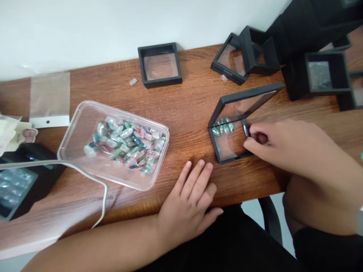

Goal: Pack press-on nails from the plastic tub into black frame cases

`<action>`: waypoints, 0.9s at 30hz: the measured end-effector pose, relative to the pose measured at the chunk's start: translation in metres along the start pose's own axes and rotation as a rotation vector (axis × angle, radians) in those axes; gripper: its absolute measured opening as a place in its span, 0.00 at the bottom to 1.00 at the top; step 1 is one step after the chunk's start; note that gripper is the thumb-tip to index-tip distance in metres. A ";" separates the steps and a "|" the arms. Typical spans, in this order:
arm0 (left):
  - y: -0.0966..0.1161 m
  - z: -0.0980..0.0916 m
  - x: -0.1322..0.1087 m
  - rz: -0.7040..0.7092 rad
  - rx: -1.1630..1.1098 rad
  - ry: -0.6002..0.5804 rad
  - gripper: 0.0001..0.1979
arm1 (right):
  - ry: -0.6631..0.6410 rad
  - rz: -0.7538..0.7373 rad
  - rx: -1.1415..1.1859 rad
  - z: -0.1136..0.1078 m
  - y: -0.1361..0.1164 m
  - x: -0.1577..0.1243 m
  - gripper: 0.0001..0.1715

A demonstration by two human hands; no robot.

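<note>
My left hand [188, 206] lies flat on the wooden table [193, 98] near its front edge, fingers stretched out, holding nothing. My right hand [279, 145] is curled at the right side of an open black display case [227, 145], fingers pinched on slim metal tweezers [245, 130]. The case's clear-windowed lid [246, 99] stands tilted up. Several green press-on nails [224, 127] lie in a row inside the case at its far edge. Left of my left hand sits a clear plastic tray [85, 124] heaped with several coloured press-on nails [127, 145].
Empty black display cases stand at the back [160, 65] and in a pile at the back right [317, 56]. A loose nail [133, 81] lies near the wall. A clear bag [49, 99], a white cable [99, 181] and a black box [17, 181] occupy the left.
</note>
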State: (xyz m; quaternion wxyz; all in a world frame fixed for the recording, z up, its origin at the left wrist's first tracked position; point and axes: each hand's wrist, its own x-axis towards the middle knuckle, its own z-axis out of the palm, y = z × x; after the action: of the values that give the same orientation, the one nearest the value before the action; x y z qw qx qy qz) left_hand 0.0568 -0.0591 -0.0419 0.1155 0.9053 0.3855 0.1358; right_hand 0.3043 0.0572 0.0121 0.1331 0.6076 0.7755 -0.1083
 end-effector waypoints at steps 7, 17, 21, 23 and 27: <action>-0.009 -0.008 0.012 -0.084 0.039 -0.112 0.39 | 0.006 -0.051 -0.003 0.001 0.002 0.003 0.20; -0.011 -0.009 0.014 -0.080 0.041 -0.112 0.40 | 0.024 -0.055 0.011 0.000 -0.003 0.004 0.19; -0.013 -0.009 0.014 -0.081 0.007 -0.108 0.40 | 0.010 -0.029 0.019 -0.002 -0.004 0.005 0.19; -0.016 -0.009 0.015 -0.084 -0.015 -0.113 0.40 | -0.002 -0.014 0.015 -0.002 -0.005 0.007 0.19; -0.019 -0.009 0.018 -0.083 -0.054 -0.092 0.39 | -0.018 0.009 0.007 -0.003 -0.010 0.011 0.18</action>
State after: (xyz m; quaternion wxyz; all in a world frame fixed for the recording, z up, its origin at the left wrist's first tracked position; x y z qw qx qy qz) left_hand 0.0528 -0.0321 -0.0372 0.1630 0.8904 0.4132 0.0994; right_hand 0.2919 0.0665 0.0116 0.1385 0.6105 0.7711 -0.1158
